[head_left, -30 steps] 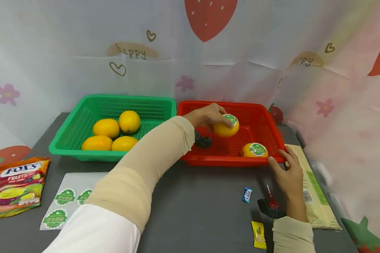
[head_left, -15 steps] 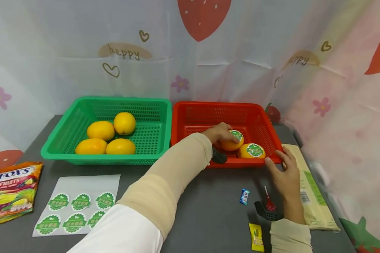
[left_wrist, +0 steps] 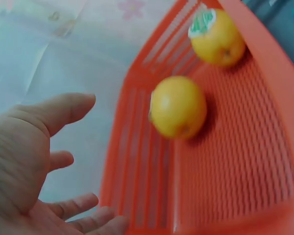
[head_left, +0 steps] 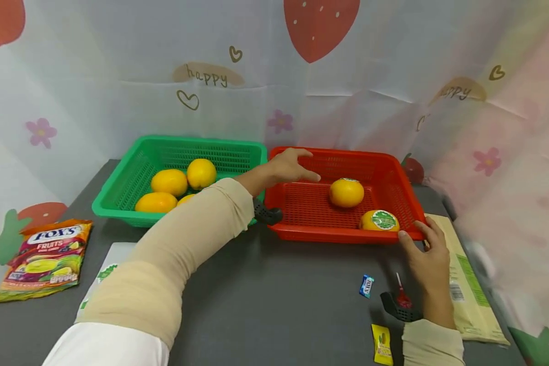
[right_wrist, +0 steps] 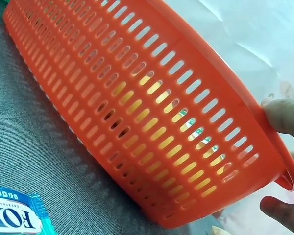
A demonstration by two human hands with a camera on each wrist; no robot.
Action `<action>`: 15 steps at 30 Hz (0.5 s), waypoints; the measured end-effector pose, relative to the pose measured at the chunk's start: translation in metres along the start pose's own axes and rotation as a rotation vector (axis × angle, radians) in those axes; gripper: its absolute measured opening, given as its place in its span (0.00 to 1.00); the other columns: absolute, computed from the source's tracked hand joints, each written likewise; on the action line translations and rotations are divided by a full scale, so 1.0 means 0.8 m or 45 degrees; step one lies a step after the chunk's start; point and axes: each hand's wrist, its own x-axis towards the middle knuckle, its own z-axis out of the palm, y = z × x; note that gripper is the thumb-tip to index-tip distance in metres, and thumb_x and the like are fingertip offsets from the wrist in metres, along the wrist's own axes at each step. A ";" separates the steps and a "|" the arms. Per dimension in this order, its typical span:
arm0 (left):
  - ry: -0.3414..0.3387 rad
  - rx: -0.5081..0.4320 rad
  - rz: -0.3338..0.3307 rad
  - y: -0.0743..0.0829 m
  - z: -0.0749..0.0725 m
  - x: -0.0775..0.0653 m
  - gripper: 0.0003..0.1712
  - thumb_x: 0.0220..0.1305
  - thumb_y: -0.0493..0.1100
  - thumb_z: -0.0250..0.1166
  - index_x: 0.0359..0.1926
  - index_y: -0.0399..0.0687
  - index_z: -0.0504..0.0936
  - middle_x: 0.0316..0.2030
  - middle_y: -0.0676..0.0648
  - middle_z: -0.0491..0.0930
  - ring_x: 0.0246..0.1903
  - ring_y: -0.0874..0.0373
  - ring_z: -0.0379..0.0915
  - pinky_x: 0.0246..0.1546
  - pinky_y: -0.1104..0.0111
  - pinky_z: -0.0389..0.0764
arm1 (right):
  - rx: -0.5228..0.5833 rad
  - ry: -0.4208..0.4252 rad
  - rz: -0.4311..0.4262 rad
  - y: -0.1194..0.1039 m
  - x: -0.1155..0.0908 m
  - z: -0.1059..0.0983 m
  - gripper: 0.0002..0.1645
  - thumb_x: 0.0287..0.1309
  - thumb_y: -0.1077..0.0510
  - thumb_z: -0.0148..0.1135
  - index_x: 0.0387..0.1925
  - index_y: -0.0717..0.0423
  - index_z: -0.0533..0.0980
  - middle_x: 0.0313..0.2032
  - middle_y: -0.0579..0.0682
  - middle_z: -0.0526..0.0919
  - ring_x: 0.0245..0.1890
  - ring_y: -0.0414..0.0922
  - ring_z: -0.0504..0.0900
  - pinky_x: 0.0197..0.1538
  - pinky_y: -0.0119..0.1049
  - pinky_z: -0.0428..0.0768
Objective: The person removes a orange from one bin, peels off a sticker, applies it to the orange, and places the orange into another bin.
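Note:
In the head view my left hand is over the left part of the red basket, fingers spread and holding nothing. An orange rests on the basket floor to its right, apart from the fingers. A second orange with a green-and-white sticker lies by the front right corner. The left wrist view shows the open palm beside the basket wall and both oranges. At the right front corner, my right hand grips the basket rim, thumb at the front; the right wrist view shows the thumb on the rim.
A green basket with several oranges stands left of the red one. In front lie a Fox's candy bag, a partly hidden sticker sheet, a blue candy, a yellow candy and a red lollipop. A cream packet lies right.
My left hand set the orange in the red basket, let go, and drew back up and left. My right hand stays at the basket corner. The head view shifted slightly.

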 end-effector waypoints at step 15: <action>0.158 0.042 -0.057 -0.068 -0.123 -0.109 0.43 0.56 0.56 0.71 0.70 0.55 0.65 0.71 0.45 0.54 0.66 0.46 0.53 0.59 0.50 0.64 | -0.011 -0.003 0.000 -0.004 -0.004 0.000 0.34 0.63 0.50 0.63 0.67 0.60 0.68 0.71 0.46 0.59 0.68 0.50 0.58 0.64 0.54 0.60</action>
